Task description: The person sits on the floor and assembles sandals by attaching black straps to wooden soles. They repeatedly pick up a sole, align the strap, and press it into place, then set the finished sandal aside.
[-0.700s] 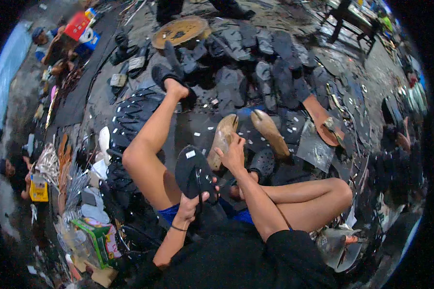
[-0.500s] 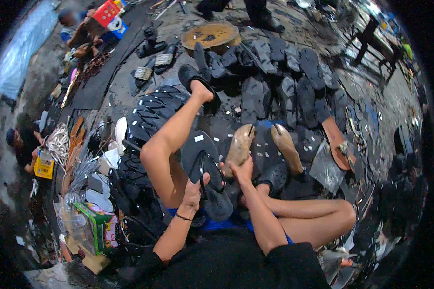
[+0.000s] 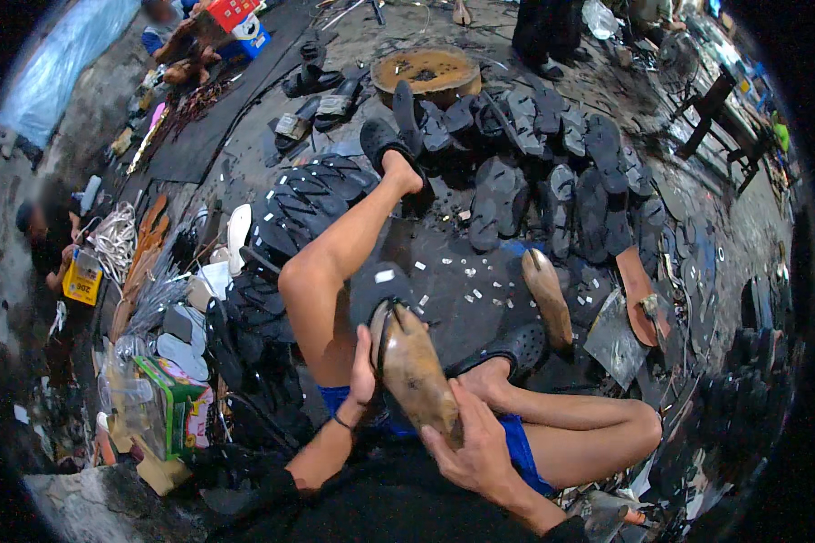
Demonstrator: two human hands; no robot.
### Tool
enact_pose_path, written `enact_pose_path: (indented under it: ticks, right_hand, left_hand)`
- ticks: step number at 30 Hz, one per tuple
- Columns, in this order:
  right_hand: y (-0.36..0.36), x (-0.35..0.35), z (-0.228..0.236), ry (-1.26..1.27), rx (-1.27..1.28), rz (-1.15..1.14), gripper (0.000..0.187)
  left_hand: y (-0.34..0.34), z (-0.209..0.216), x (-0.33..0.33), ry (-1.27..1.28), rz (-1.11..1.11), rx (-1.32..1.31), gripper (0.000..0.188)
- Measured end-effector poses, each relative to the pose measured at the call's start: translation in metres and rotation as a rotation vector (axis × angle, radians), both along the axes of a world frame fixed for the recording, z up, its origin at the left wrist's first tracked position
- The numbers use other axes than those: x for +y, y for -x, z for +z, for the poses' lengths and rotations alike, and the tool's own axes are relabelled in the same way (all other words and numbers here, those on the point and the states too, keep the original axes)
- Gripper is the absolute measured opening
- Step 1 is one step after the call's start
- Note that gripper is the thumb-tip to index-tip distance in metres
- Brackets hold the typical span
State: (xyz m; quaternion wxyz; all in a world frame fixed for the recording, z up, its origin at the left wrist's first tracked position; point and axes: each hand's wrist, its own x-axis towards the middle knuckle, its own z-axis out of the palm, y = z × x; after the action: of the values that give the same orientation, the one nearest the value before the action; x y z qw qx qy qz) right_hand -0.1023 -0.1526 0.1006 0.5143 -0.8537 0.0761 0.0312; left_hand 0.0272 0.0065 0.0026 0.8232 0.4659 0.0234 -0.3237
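My right hand (image 3: 474,445) grips the heel end of a brown wooden shoe last (image 3: 417,366), which has a slit at its toe. The last lies over a black flip-flop (image 3: 378,288), its toe at the strap; most of the sandal is hidden behind it. My left hand (image 3: 362,373) holds the flip-flop at its left side, thumb upward. A small white label sticks to the flip-flop's toe end. On the ground to the right lies a second wooden last (image 3: 547,299), apart from both hands.
Rows of black soles (image 3: 498,199) lie ahead, before a round wooden block (image 3: 426,74). Black strapped sandals (image 3: 312,204) are stacked at left, near a green box (image 3: 177,407). A brown sole-shaped piece (image 3: 638,297) lies at right. Two people sit at far left; another stands ahead.
My right hand has lifted the wooden last off the ground and brought it left and nearer, onto the flip-flop. My left hand still holds the flip-flop. The view has shifted slightly.
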Motion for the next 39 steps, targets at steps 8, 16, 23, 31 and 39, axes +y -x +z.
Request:
enact_pose_path:
  ticks: [8,16,23,31,39]
  right_hand:
    - [-0.010,0.036,-0.011,0.121,-0.147,0.044,0.069]
    - [-0.042,0.056,-0.035,0.184,-0.298,-0.118,0.063]
    - [-0.052,0.064,-0.043,0.195,-0.365,-0.177,0.061]
    - [-0.055,0.060,-0.037,0.139,-0.314,-0.242,0.058]
    - [-0.068,0.031,-0.018,0.258,-0.472,-0.326,0.065]
  left_hand:
    - [0.026,-0.003,0.015,0.347,0.239,0.174,0.096]
    - [0.020,-0.017,0.017,0.241,0.276,0.207,0.104]
    - [0.013,-0.011,0.017,0.279,0.302,0.178,0.100]
    - [0.006,-0.014,0.015,0.376,0.250,0.158,0.085]
    - [-0.028,0.014,-0.006,-0.342,0.161,-0.145,0.063]
